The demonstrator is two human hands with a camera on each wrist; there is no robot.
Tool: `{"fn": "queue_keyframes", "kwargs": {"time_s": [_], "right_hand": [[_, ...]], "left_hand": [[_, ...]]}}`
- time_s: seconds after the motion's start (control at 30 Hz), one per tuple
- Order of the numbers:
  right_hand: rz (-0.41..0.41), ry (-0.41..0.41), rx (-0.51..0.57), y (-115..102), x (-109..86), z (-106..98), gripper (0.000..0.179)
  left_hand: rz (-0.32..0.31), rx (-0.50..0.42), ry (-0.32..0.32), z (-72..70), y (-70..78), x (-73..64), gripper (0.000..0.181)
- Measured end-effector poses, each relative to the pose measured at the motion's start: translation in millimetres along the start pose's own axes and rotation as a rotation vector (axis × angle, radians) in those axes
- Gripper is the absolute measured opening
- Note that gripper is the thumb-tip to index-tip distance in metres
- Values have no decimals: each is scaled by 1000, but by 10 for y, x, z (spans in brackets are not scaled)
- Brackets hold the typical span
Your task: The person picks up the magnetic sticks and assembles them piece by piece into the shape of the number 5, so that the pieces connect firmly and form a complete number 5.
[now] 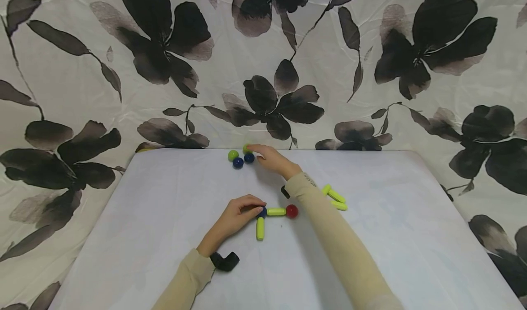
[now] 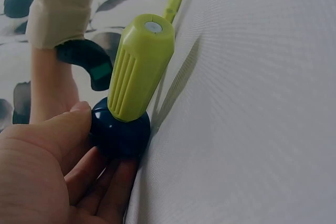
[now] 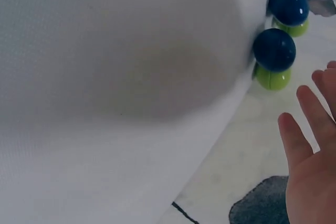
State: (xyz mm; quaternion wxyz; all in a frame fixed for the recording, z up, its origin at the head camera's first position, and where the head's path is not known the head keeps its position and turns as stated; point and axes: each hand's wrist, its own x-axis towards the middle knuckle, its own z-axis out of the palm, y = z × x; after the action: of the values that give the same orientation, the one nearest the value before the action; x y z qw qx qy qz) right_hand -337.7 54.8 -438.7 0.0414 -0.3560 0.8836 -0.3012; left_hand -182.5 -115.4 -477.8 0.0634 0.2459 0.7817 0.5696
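Near the middle of the table, my left hand (image 1: 239,215) pinches a dark blue ball (image 2: 119,132) between thumb and fingers. Two yellow-green ridged rods are joined to that ball: one (image 1: 260,228) points toward me, and the other (image 1: 276,212) runs right to a red ball (image 1: 292,211). A round metallic tip shows on the free end of the near rod in the left wrist view. At the far edge, my right hand (image 1: 273,159) reaches with spread fingers beside two blue balls (image 3: 274,50) and two green balls (image 3: 273,78). Its fingertips overlap the farther green ball in the head view.
Several loose yellow-green rods (image 1: 336,196) lie right of the joined pieces, beside my right forearm. The white table (image 1: 164,237) ends just behind the loose balls, against a floral cloth (image 1: 280,99). My right arm stretches across the table's right half.
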Motion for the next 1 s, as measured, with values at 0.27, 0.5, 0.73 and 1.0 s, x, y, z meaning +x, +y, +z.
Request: {"fn": "queue_keyframes", "kwargs": {"time_s": [0.27, 0.5, 0.73, 1.0], "right_hand": [[-37, -92, -81, 35, 34, 102, 44], [14, -70, -155, 39, 60, 108, 39], [29, -114, -203, -4, -10, 158, 33], [38, -81, -165, 20, -66, 161, 37]], "left_hand": [[25, -9, -10, 6, -9, 5, 20], [23, -3, -14, 8, -12, 11, 20], [10, -3, -14, 4, -9, 10, 21], [7, 3, -7, -2, 5, 4, 20]]}}
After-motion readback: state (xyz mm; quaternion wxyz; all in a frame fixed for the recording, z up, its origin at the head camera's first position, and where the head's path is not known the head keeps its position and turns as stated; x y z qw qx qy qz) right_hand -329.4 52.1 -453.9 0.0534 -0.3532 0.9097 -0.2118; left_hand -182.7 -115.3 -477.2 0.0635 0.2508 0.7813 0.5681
